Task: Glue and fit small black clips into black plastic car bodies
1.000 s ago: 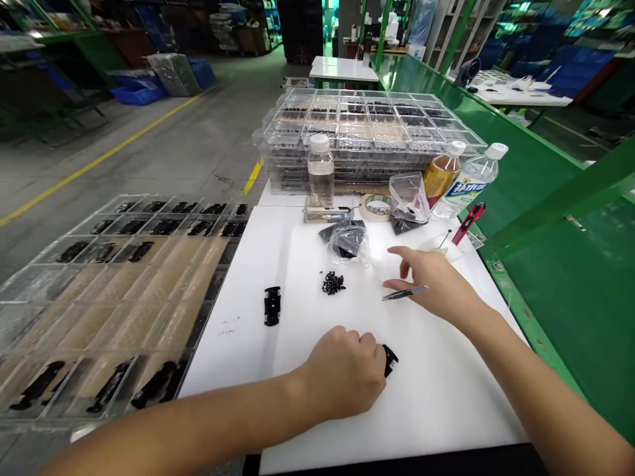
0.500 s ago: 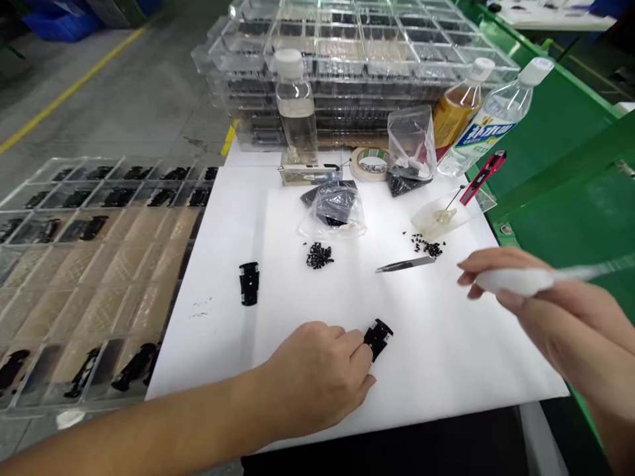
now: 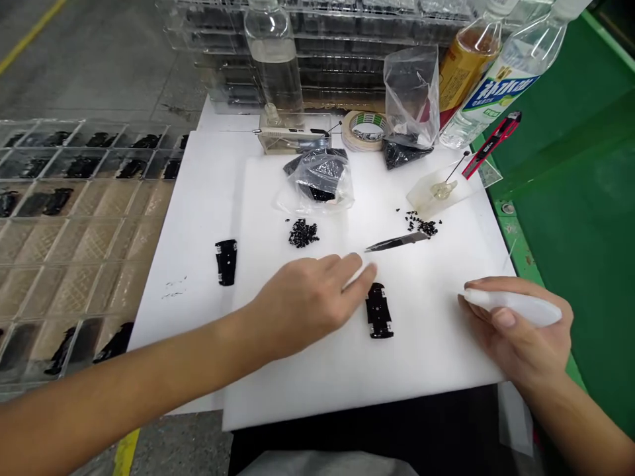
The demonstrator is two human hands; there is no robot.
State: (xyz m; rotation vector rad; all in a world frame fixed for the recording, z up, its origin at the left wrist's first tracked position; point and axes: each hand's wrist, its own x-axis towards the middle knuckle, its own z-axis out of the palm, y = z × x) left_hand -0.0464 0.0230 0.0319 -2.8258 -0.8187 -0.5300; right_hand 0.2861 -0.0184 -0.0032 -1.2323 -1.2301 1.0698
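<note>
My left hand point(image 3: 315, 297) hovers over the white board with its fingers bent and slightly apart, holding nothing I can see. Its fingertips are just above a flat black plastic part point(image 3: 380, 314), and the metal tweezers point(image 3: 397, 242) lie a little beyond them. My right hand point(image 3: 528, 330) is closed around a small white squeeze bottle point(image 3: 518, 307), gripped between thumb and fingers. Another flat black plastic part point(image 3: 227, 262) lies to the left. Two piles of tiny black pieces, a left pile point(image 3: 302, 233) and a right pile point(image 3: 421, 225), sit farther back.
Behind stand a plastic bag of black pieces point(image 3: 320, 175), a tape roll point(image 3: 366, 129), a clear bottle point(image 3: 278, 73), a labelled bottle point(image 3: 506, 86) and a red cutter point(image 3: 491, 145). Stacked clear trays point(image 3: 337, 79) rise at the back. A compartment tray point(image 3: 84, 244) lies left.
My left hand has let go of the near black part, now lying straighter on the board, and moved up towards the tweezers. My right hand has turned the squeeze bottle and come inward. The view has tilted down.
</note>
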